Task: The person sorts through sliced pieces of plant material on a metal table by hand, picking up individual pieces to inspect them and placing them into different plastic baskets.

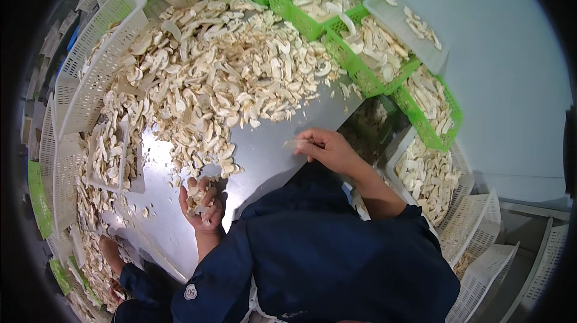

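Note:
My left hand [205,208] is turned palm up with its fingers curled round several pale dried slices [197,199], which look like mushroom or root. Just beyond it spreads a large heap of the same cream-coloured slices [216,70] on a metal tabletop [266,147]. Between the thumb and fingers of my right hand [322,145] is a single thin slice [293,144], held above the table near its front edge. To the right of that hand, a dark container [374,127] sits below table level, its contents hard to make out.
Green baskets of slices [365,61] line the back right, beside a white tray [410,25]. White perforated baskets [103,57] wall the left side. A small white tray [108,156] lies on the left. A co-worker's hand [110,251] reaches into slices at lower left. A filled white bin [423,179] stands right.

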A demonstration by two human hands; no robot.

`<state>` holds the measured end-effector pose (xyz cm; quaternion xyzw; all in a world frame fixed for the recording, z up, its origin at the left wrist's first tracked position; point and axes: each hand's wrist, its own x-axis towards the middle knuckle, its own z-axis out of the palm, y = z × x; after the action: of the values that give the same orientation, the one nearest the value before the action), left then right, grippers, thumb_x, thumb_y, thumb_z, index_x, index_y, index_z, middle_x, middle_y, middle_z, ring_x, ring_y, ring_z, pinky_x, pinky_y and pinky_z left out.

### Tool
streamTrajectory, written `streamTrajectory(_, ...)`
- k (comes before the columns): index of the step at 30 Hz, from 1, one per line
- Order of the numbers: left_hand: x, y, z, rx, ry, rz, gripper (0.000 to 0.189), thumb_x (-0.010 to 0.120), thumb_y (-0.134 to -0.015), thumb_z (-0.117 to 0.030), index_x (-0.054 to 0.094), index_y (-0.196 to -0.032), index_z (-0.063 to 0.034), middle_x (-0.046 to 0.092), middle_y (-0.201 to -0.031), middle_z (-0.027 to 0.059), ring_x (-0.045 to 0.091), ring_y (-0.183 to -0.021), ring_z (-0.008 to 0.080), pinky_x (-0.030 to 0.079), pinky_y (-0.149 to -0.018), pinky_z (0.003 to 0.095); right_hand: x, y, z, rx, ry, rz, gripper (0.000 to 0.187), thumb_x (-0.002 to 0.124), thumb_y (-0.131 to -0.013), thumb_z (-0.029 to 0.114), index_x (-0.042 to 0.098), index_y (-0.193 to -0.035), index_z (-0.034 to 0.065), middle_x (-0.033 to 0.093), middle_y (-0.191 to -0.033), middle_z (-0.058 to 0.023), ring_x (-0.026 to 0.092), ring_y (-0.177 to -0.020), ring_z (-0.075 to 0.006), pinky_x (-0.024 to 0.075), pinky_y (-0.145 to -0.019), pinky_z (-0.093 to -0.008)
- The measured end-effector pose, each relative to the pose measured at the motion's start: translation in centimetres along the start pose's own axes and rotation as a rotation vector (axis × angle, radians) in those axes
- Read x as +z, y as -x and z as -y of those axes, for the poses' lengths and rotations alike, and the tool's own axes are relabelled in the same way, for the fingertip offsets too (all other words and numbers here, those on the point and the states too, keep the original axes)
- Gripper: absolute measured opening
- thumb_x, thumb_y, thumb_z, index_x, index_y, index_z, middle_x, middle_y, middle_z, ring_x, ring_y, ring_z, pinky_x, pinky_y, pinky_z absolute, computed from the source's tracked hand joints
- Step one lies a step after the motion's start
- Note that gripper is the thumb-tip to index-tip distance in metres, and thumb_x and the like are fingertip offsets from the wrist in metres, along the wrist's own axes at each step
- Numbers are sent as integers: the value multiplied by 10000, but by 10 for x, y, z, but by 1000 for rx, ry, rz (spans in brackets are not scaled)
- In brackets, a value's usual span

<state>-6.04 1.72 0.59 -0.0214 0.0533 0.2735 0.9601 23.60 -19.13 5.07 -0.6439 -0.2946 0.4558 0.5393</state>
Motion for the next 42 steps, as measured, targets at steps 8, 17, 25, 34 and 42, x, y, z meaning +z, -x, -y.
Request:
streamTrajectory(8,0,1,-1,17,-29,23,369,445,-1055,-375,545,-1164,-37,479,-1064,158,533,-760,218,471,-386,236,-25,66,-62,296,-235,69,328,534,-1049,211,589,-1327,44,707,-1063,-16,575,-806,-62,435,-711,-210)
streamTrajectory(17,0,-2,1,26,-38,-7,345,457,-1054,-369,540,-1135,-44,480,-1036,145,531,-727,203,465,-363,224,-94,83,-94,126,-349,-575,176,536,-1055,228,629,-1102,86,634,-939,15,490,-730,-33,389,-631,-184)
streamTrajectory(25,0,1,0,25,-12,-21,359,448,-1053,-381,543,-1156,-51,486,-1022,149,521,-701,199,438,-354,229,-137,63,-48,-289,-844,-1220,313,544,-1051,327,620,-1191,58,642,-921,-9,503,-715,-79,364,-587,-213)
streamTrajectory(34,-2,6,5,38,97,25,321,439,-1065,-361,518,-1088,-51,486,-1063,156,499,-793,216,407,-362,211,30,-11,-14,-193,21,-198,218,594,-1009,231,674,-1075,40,651,-881,-45,559,-687,-105,442,-600,-241)
streamTrajectory(42,-5,18,3,96,109,44,327,408,-1085,-298,508,-1199,-8,509,-1126,198,528,-778,230,424,-358,205,99,-80,7,-360,539,248,178,708,-925,155,723,-1073,57,702,-944,-97,638,-734,-182,514,-668,-300)
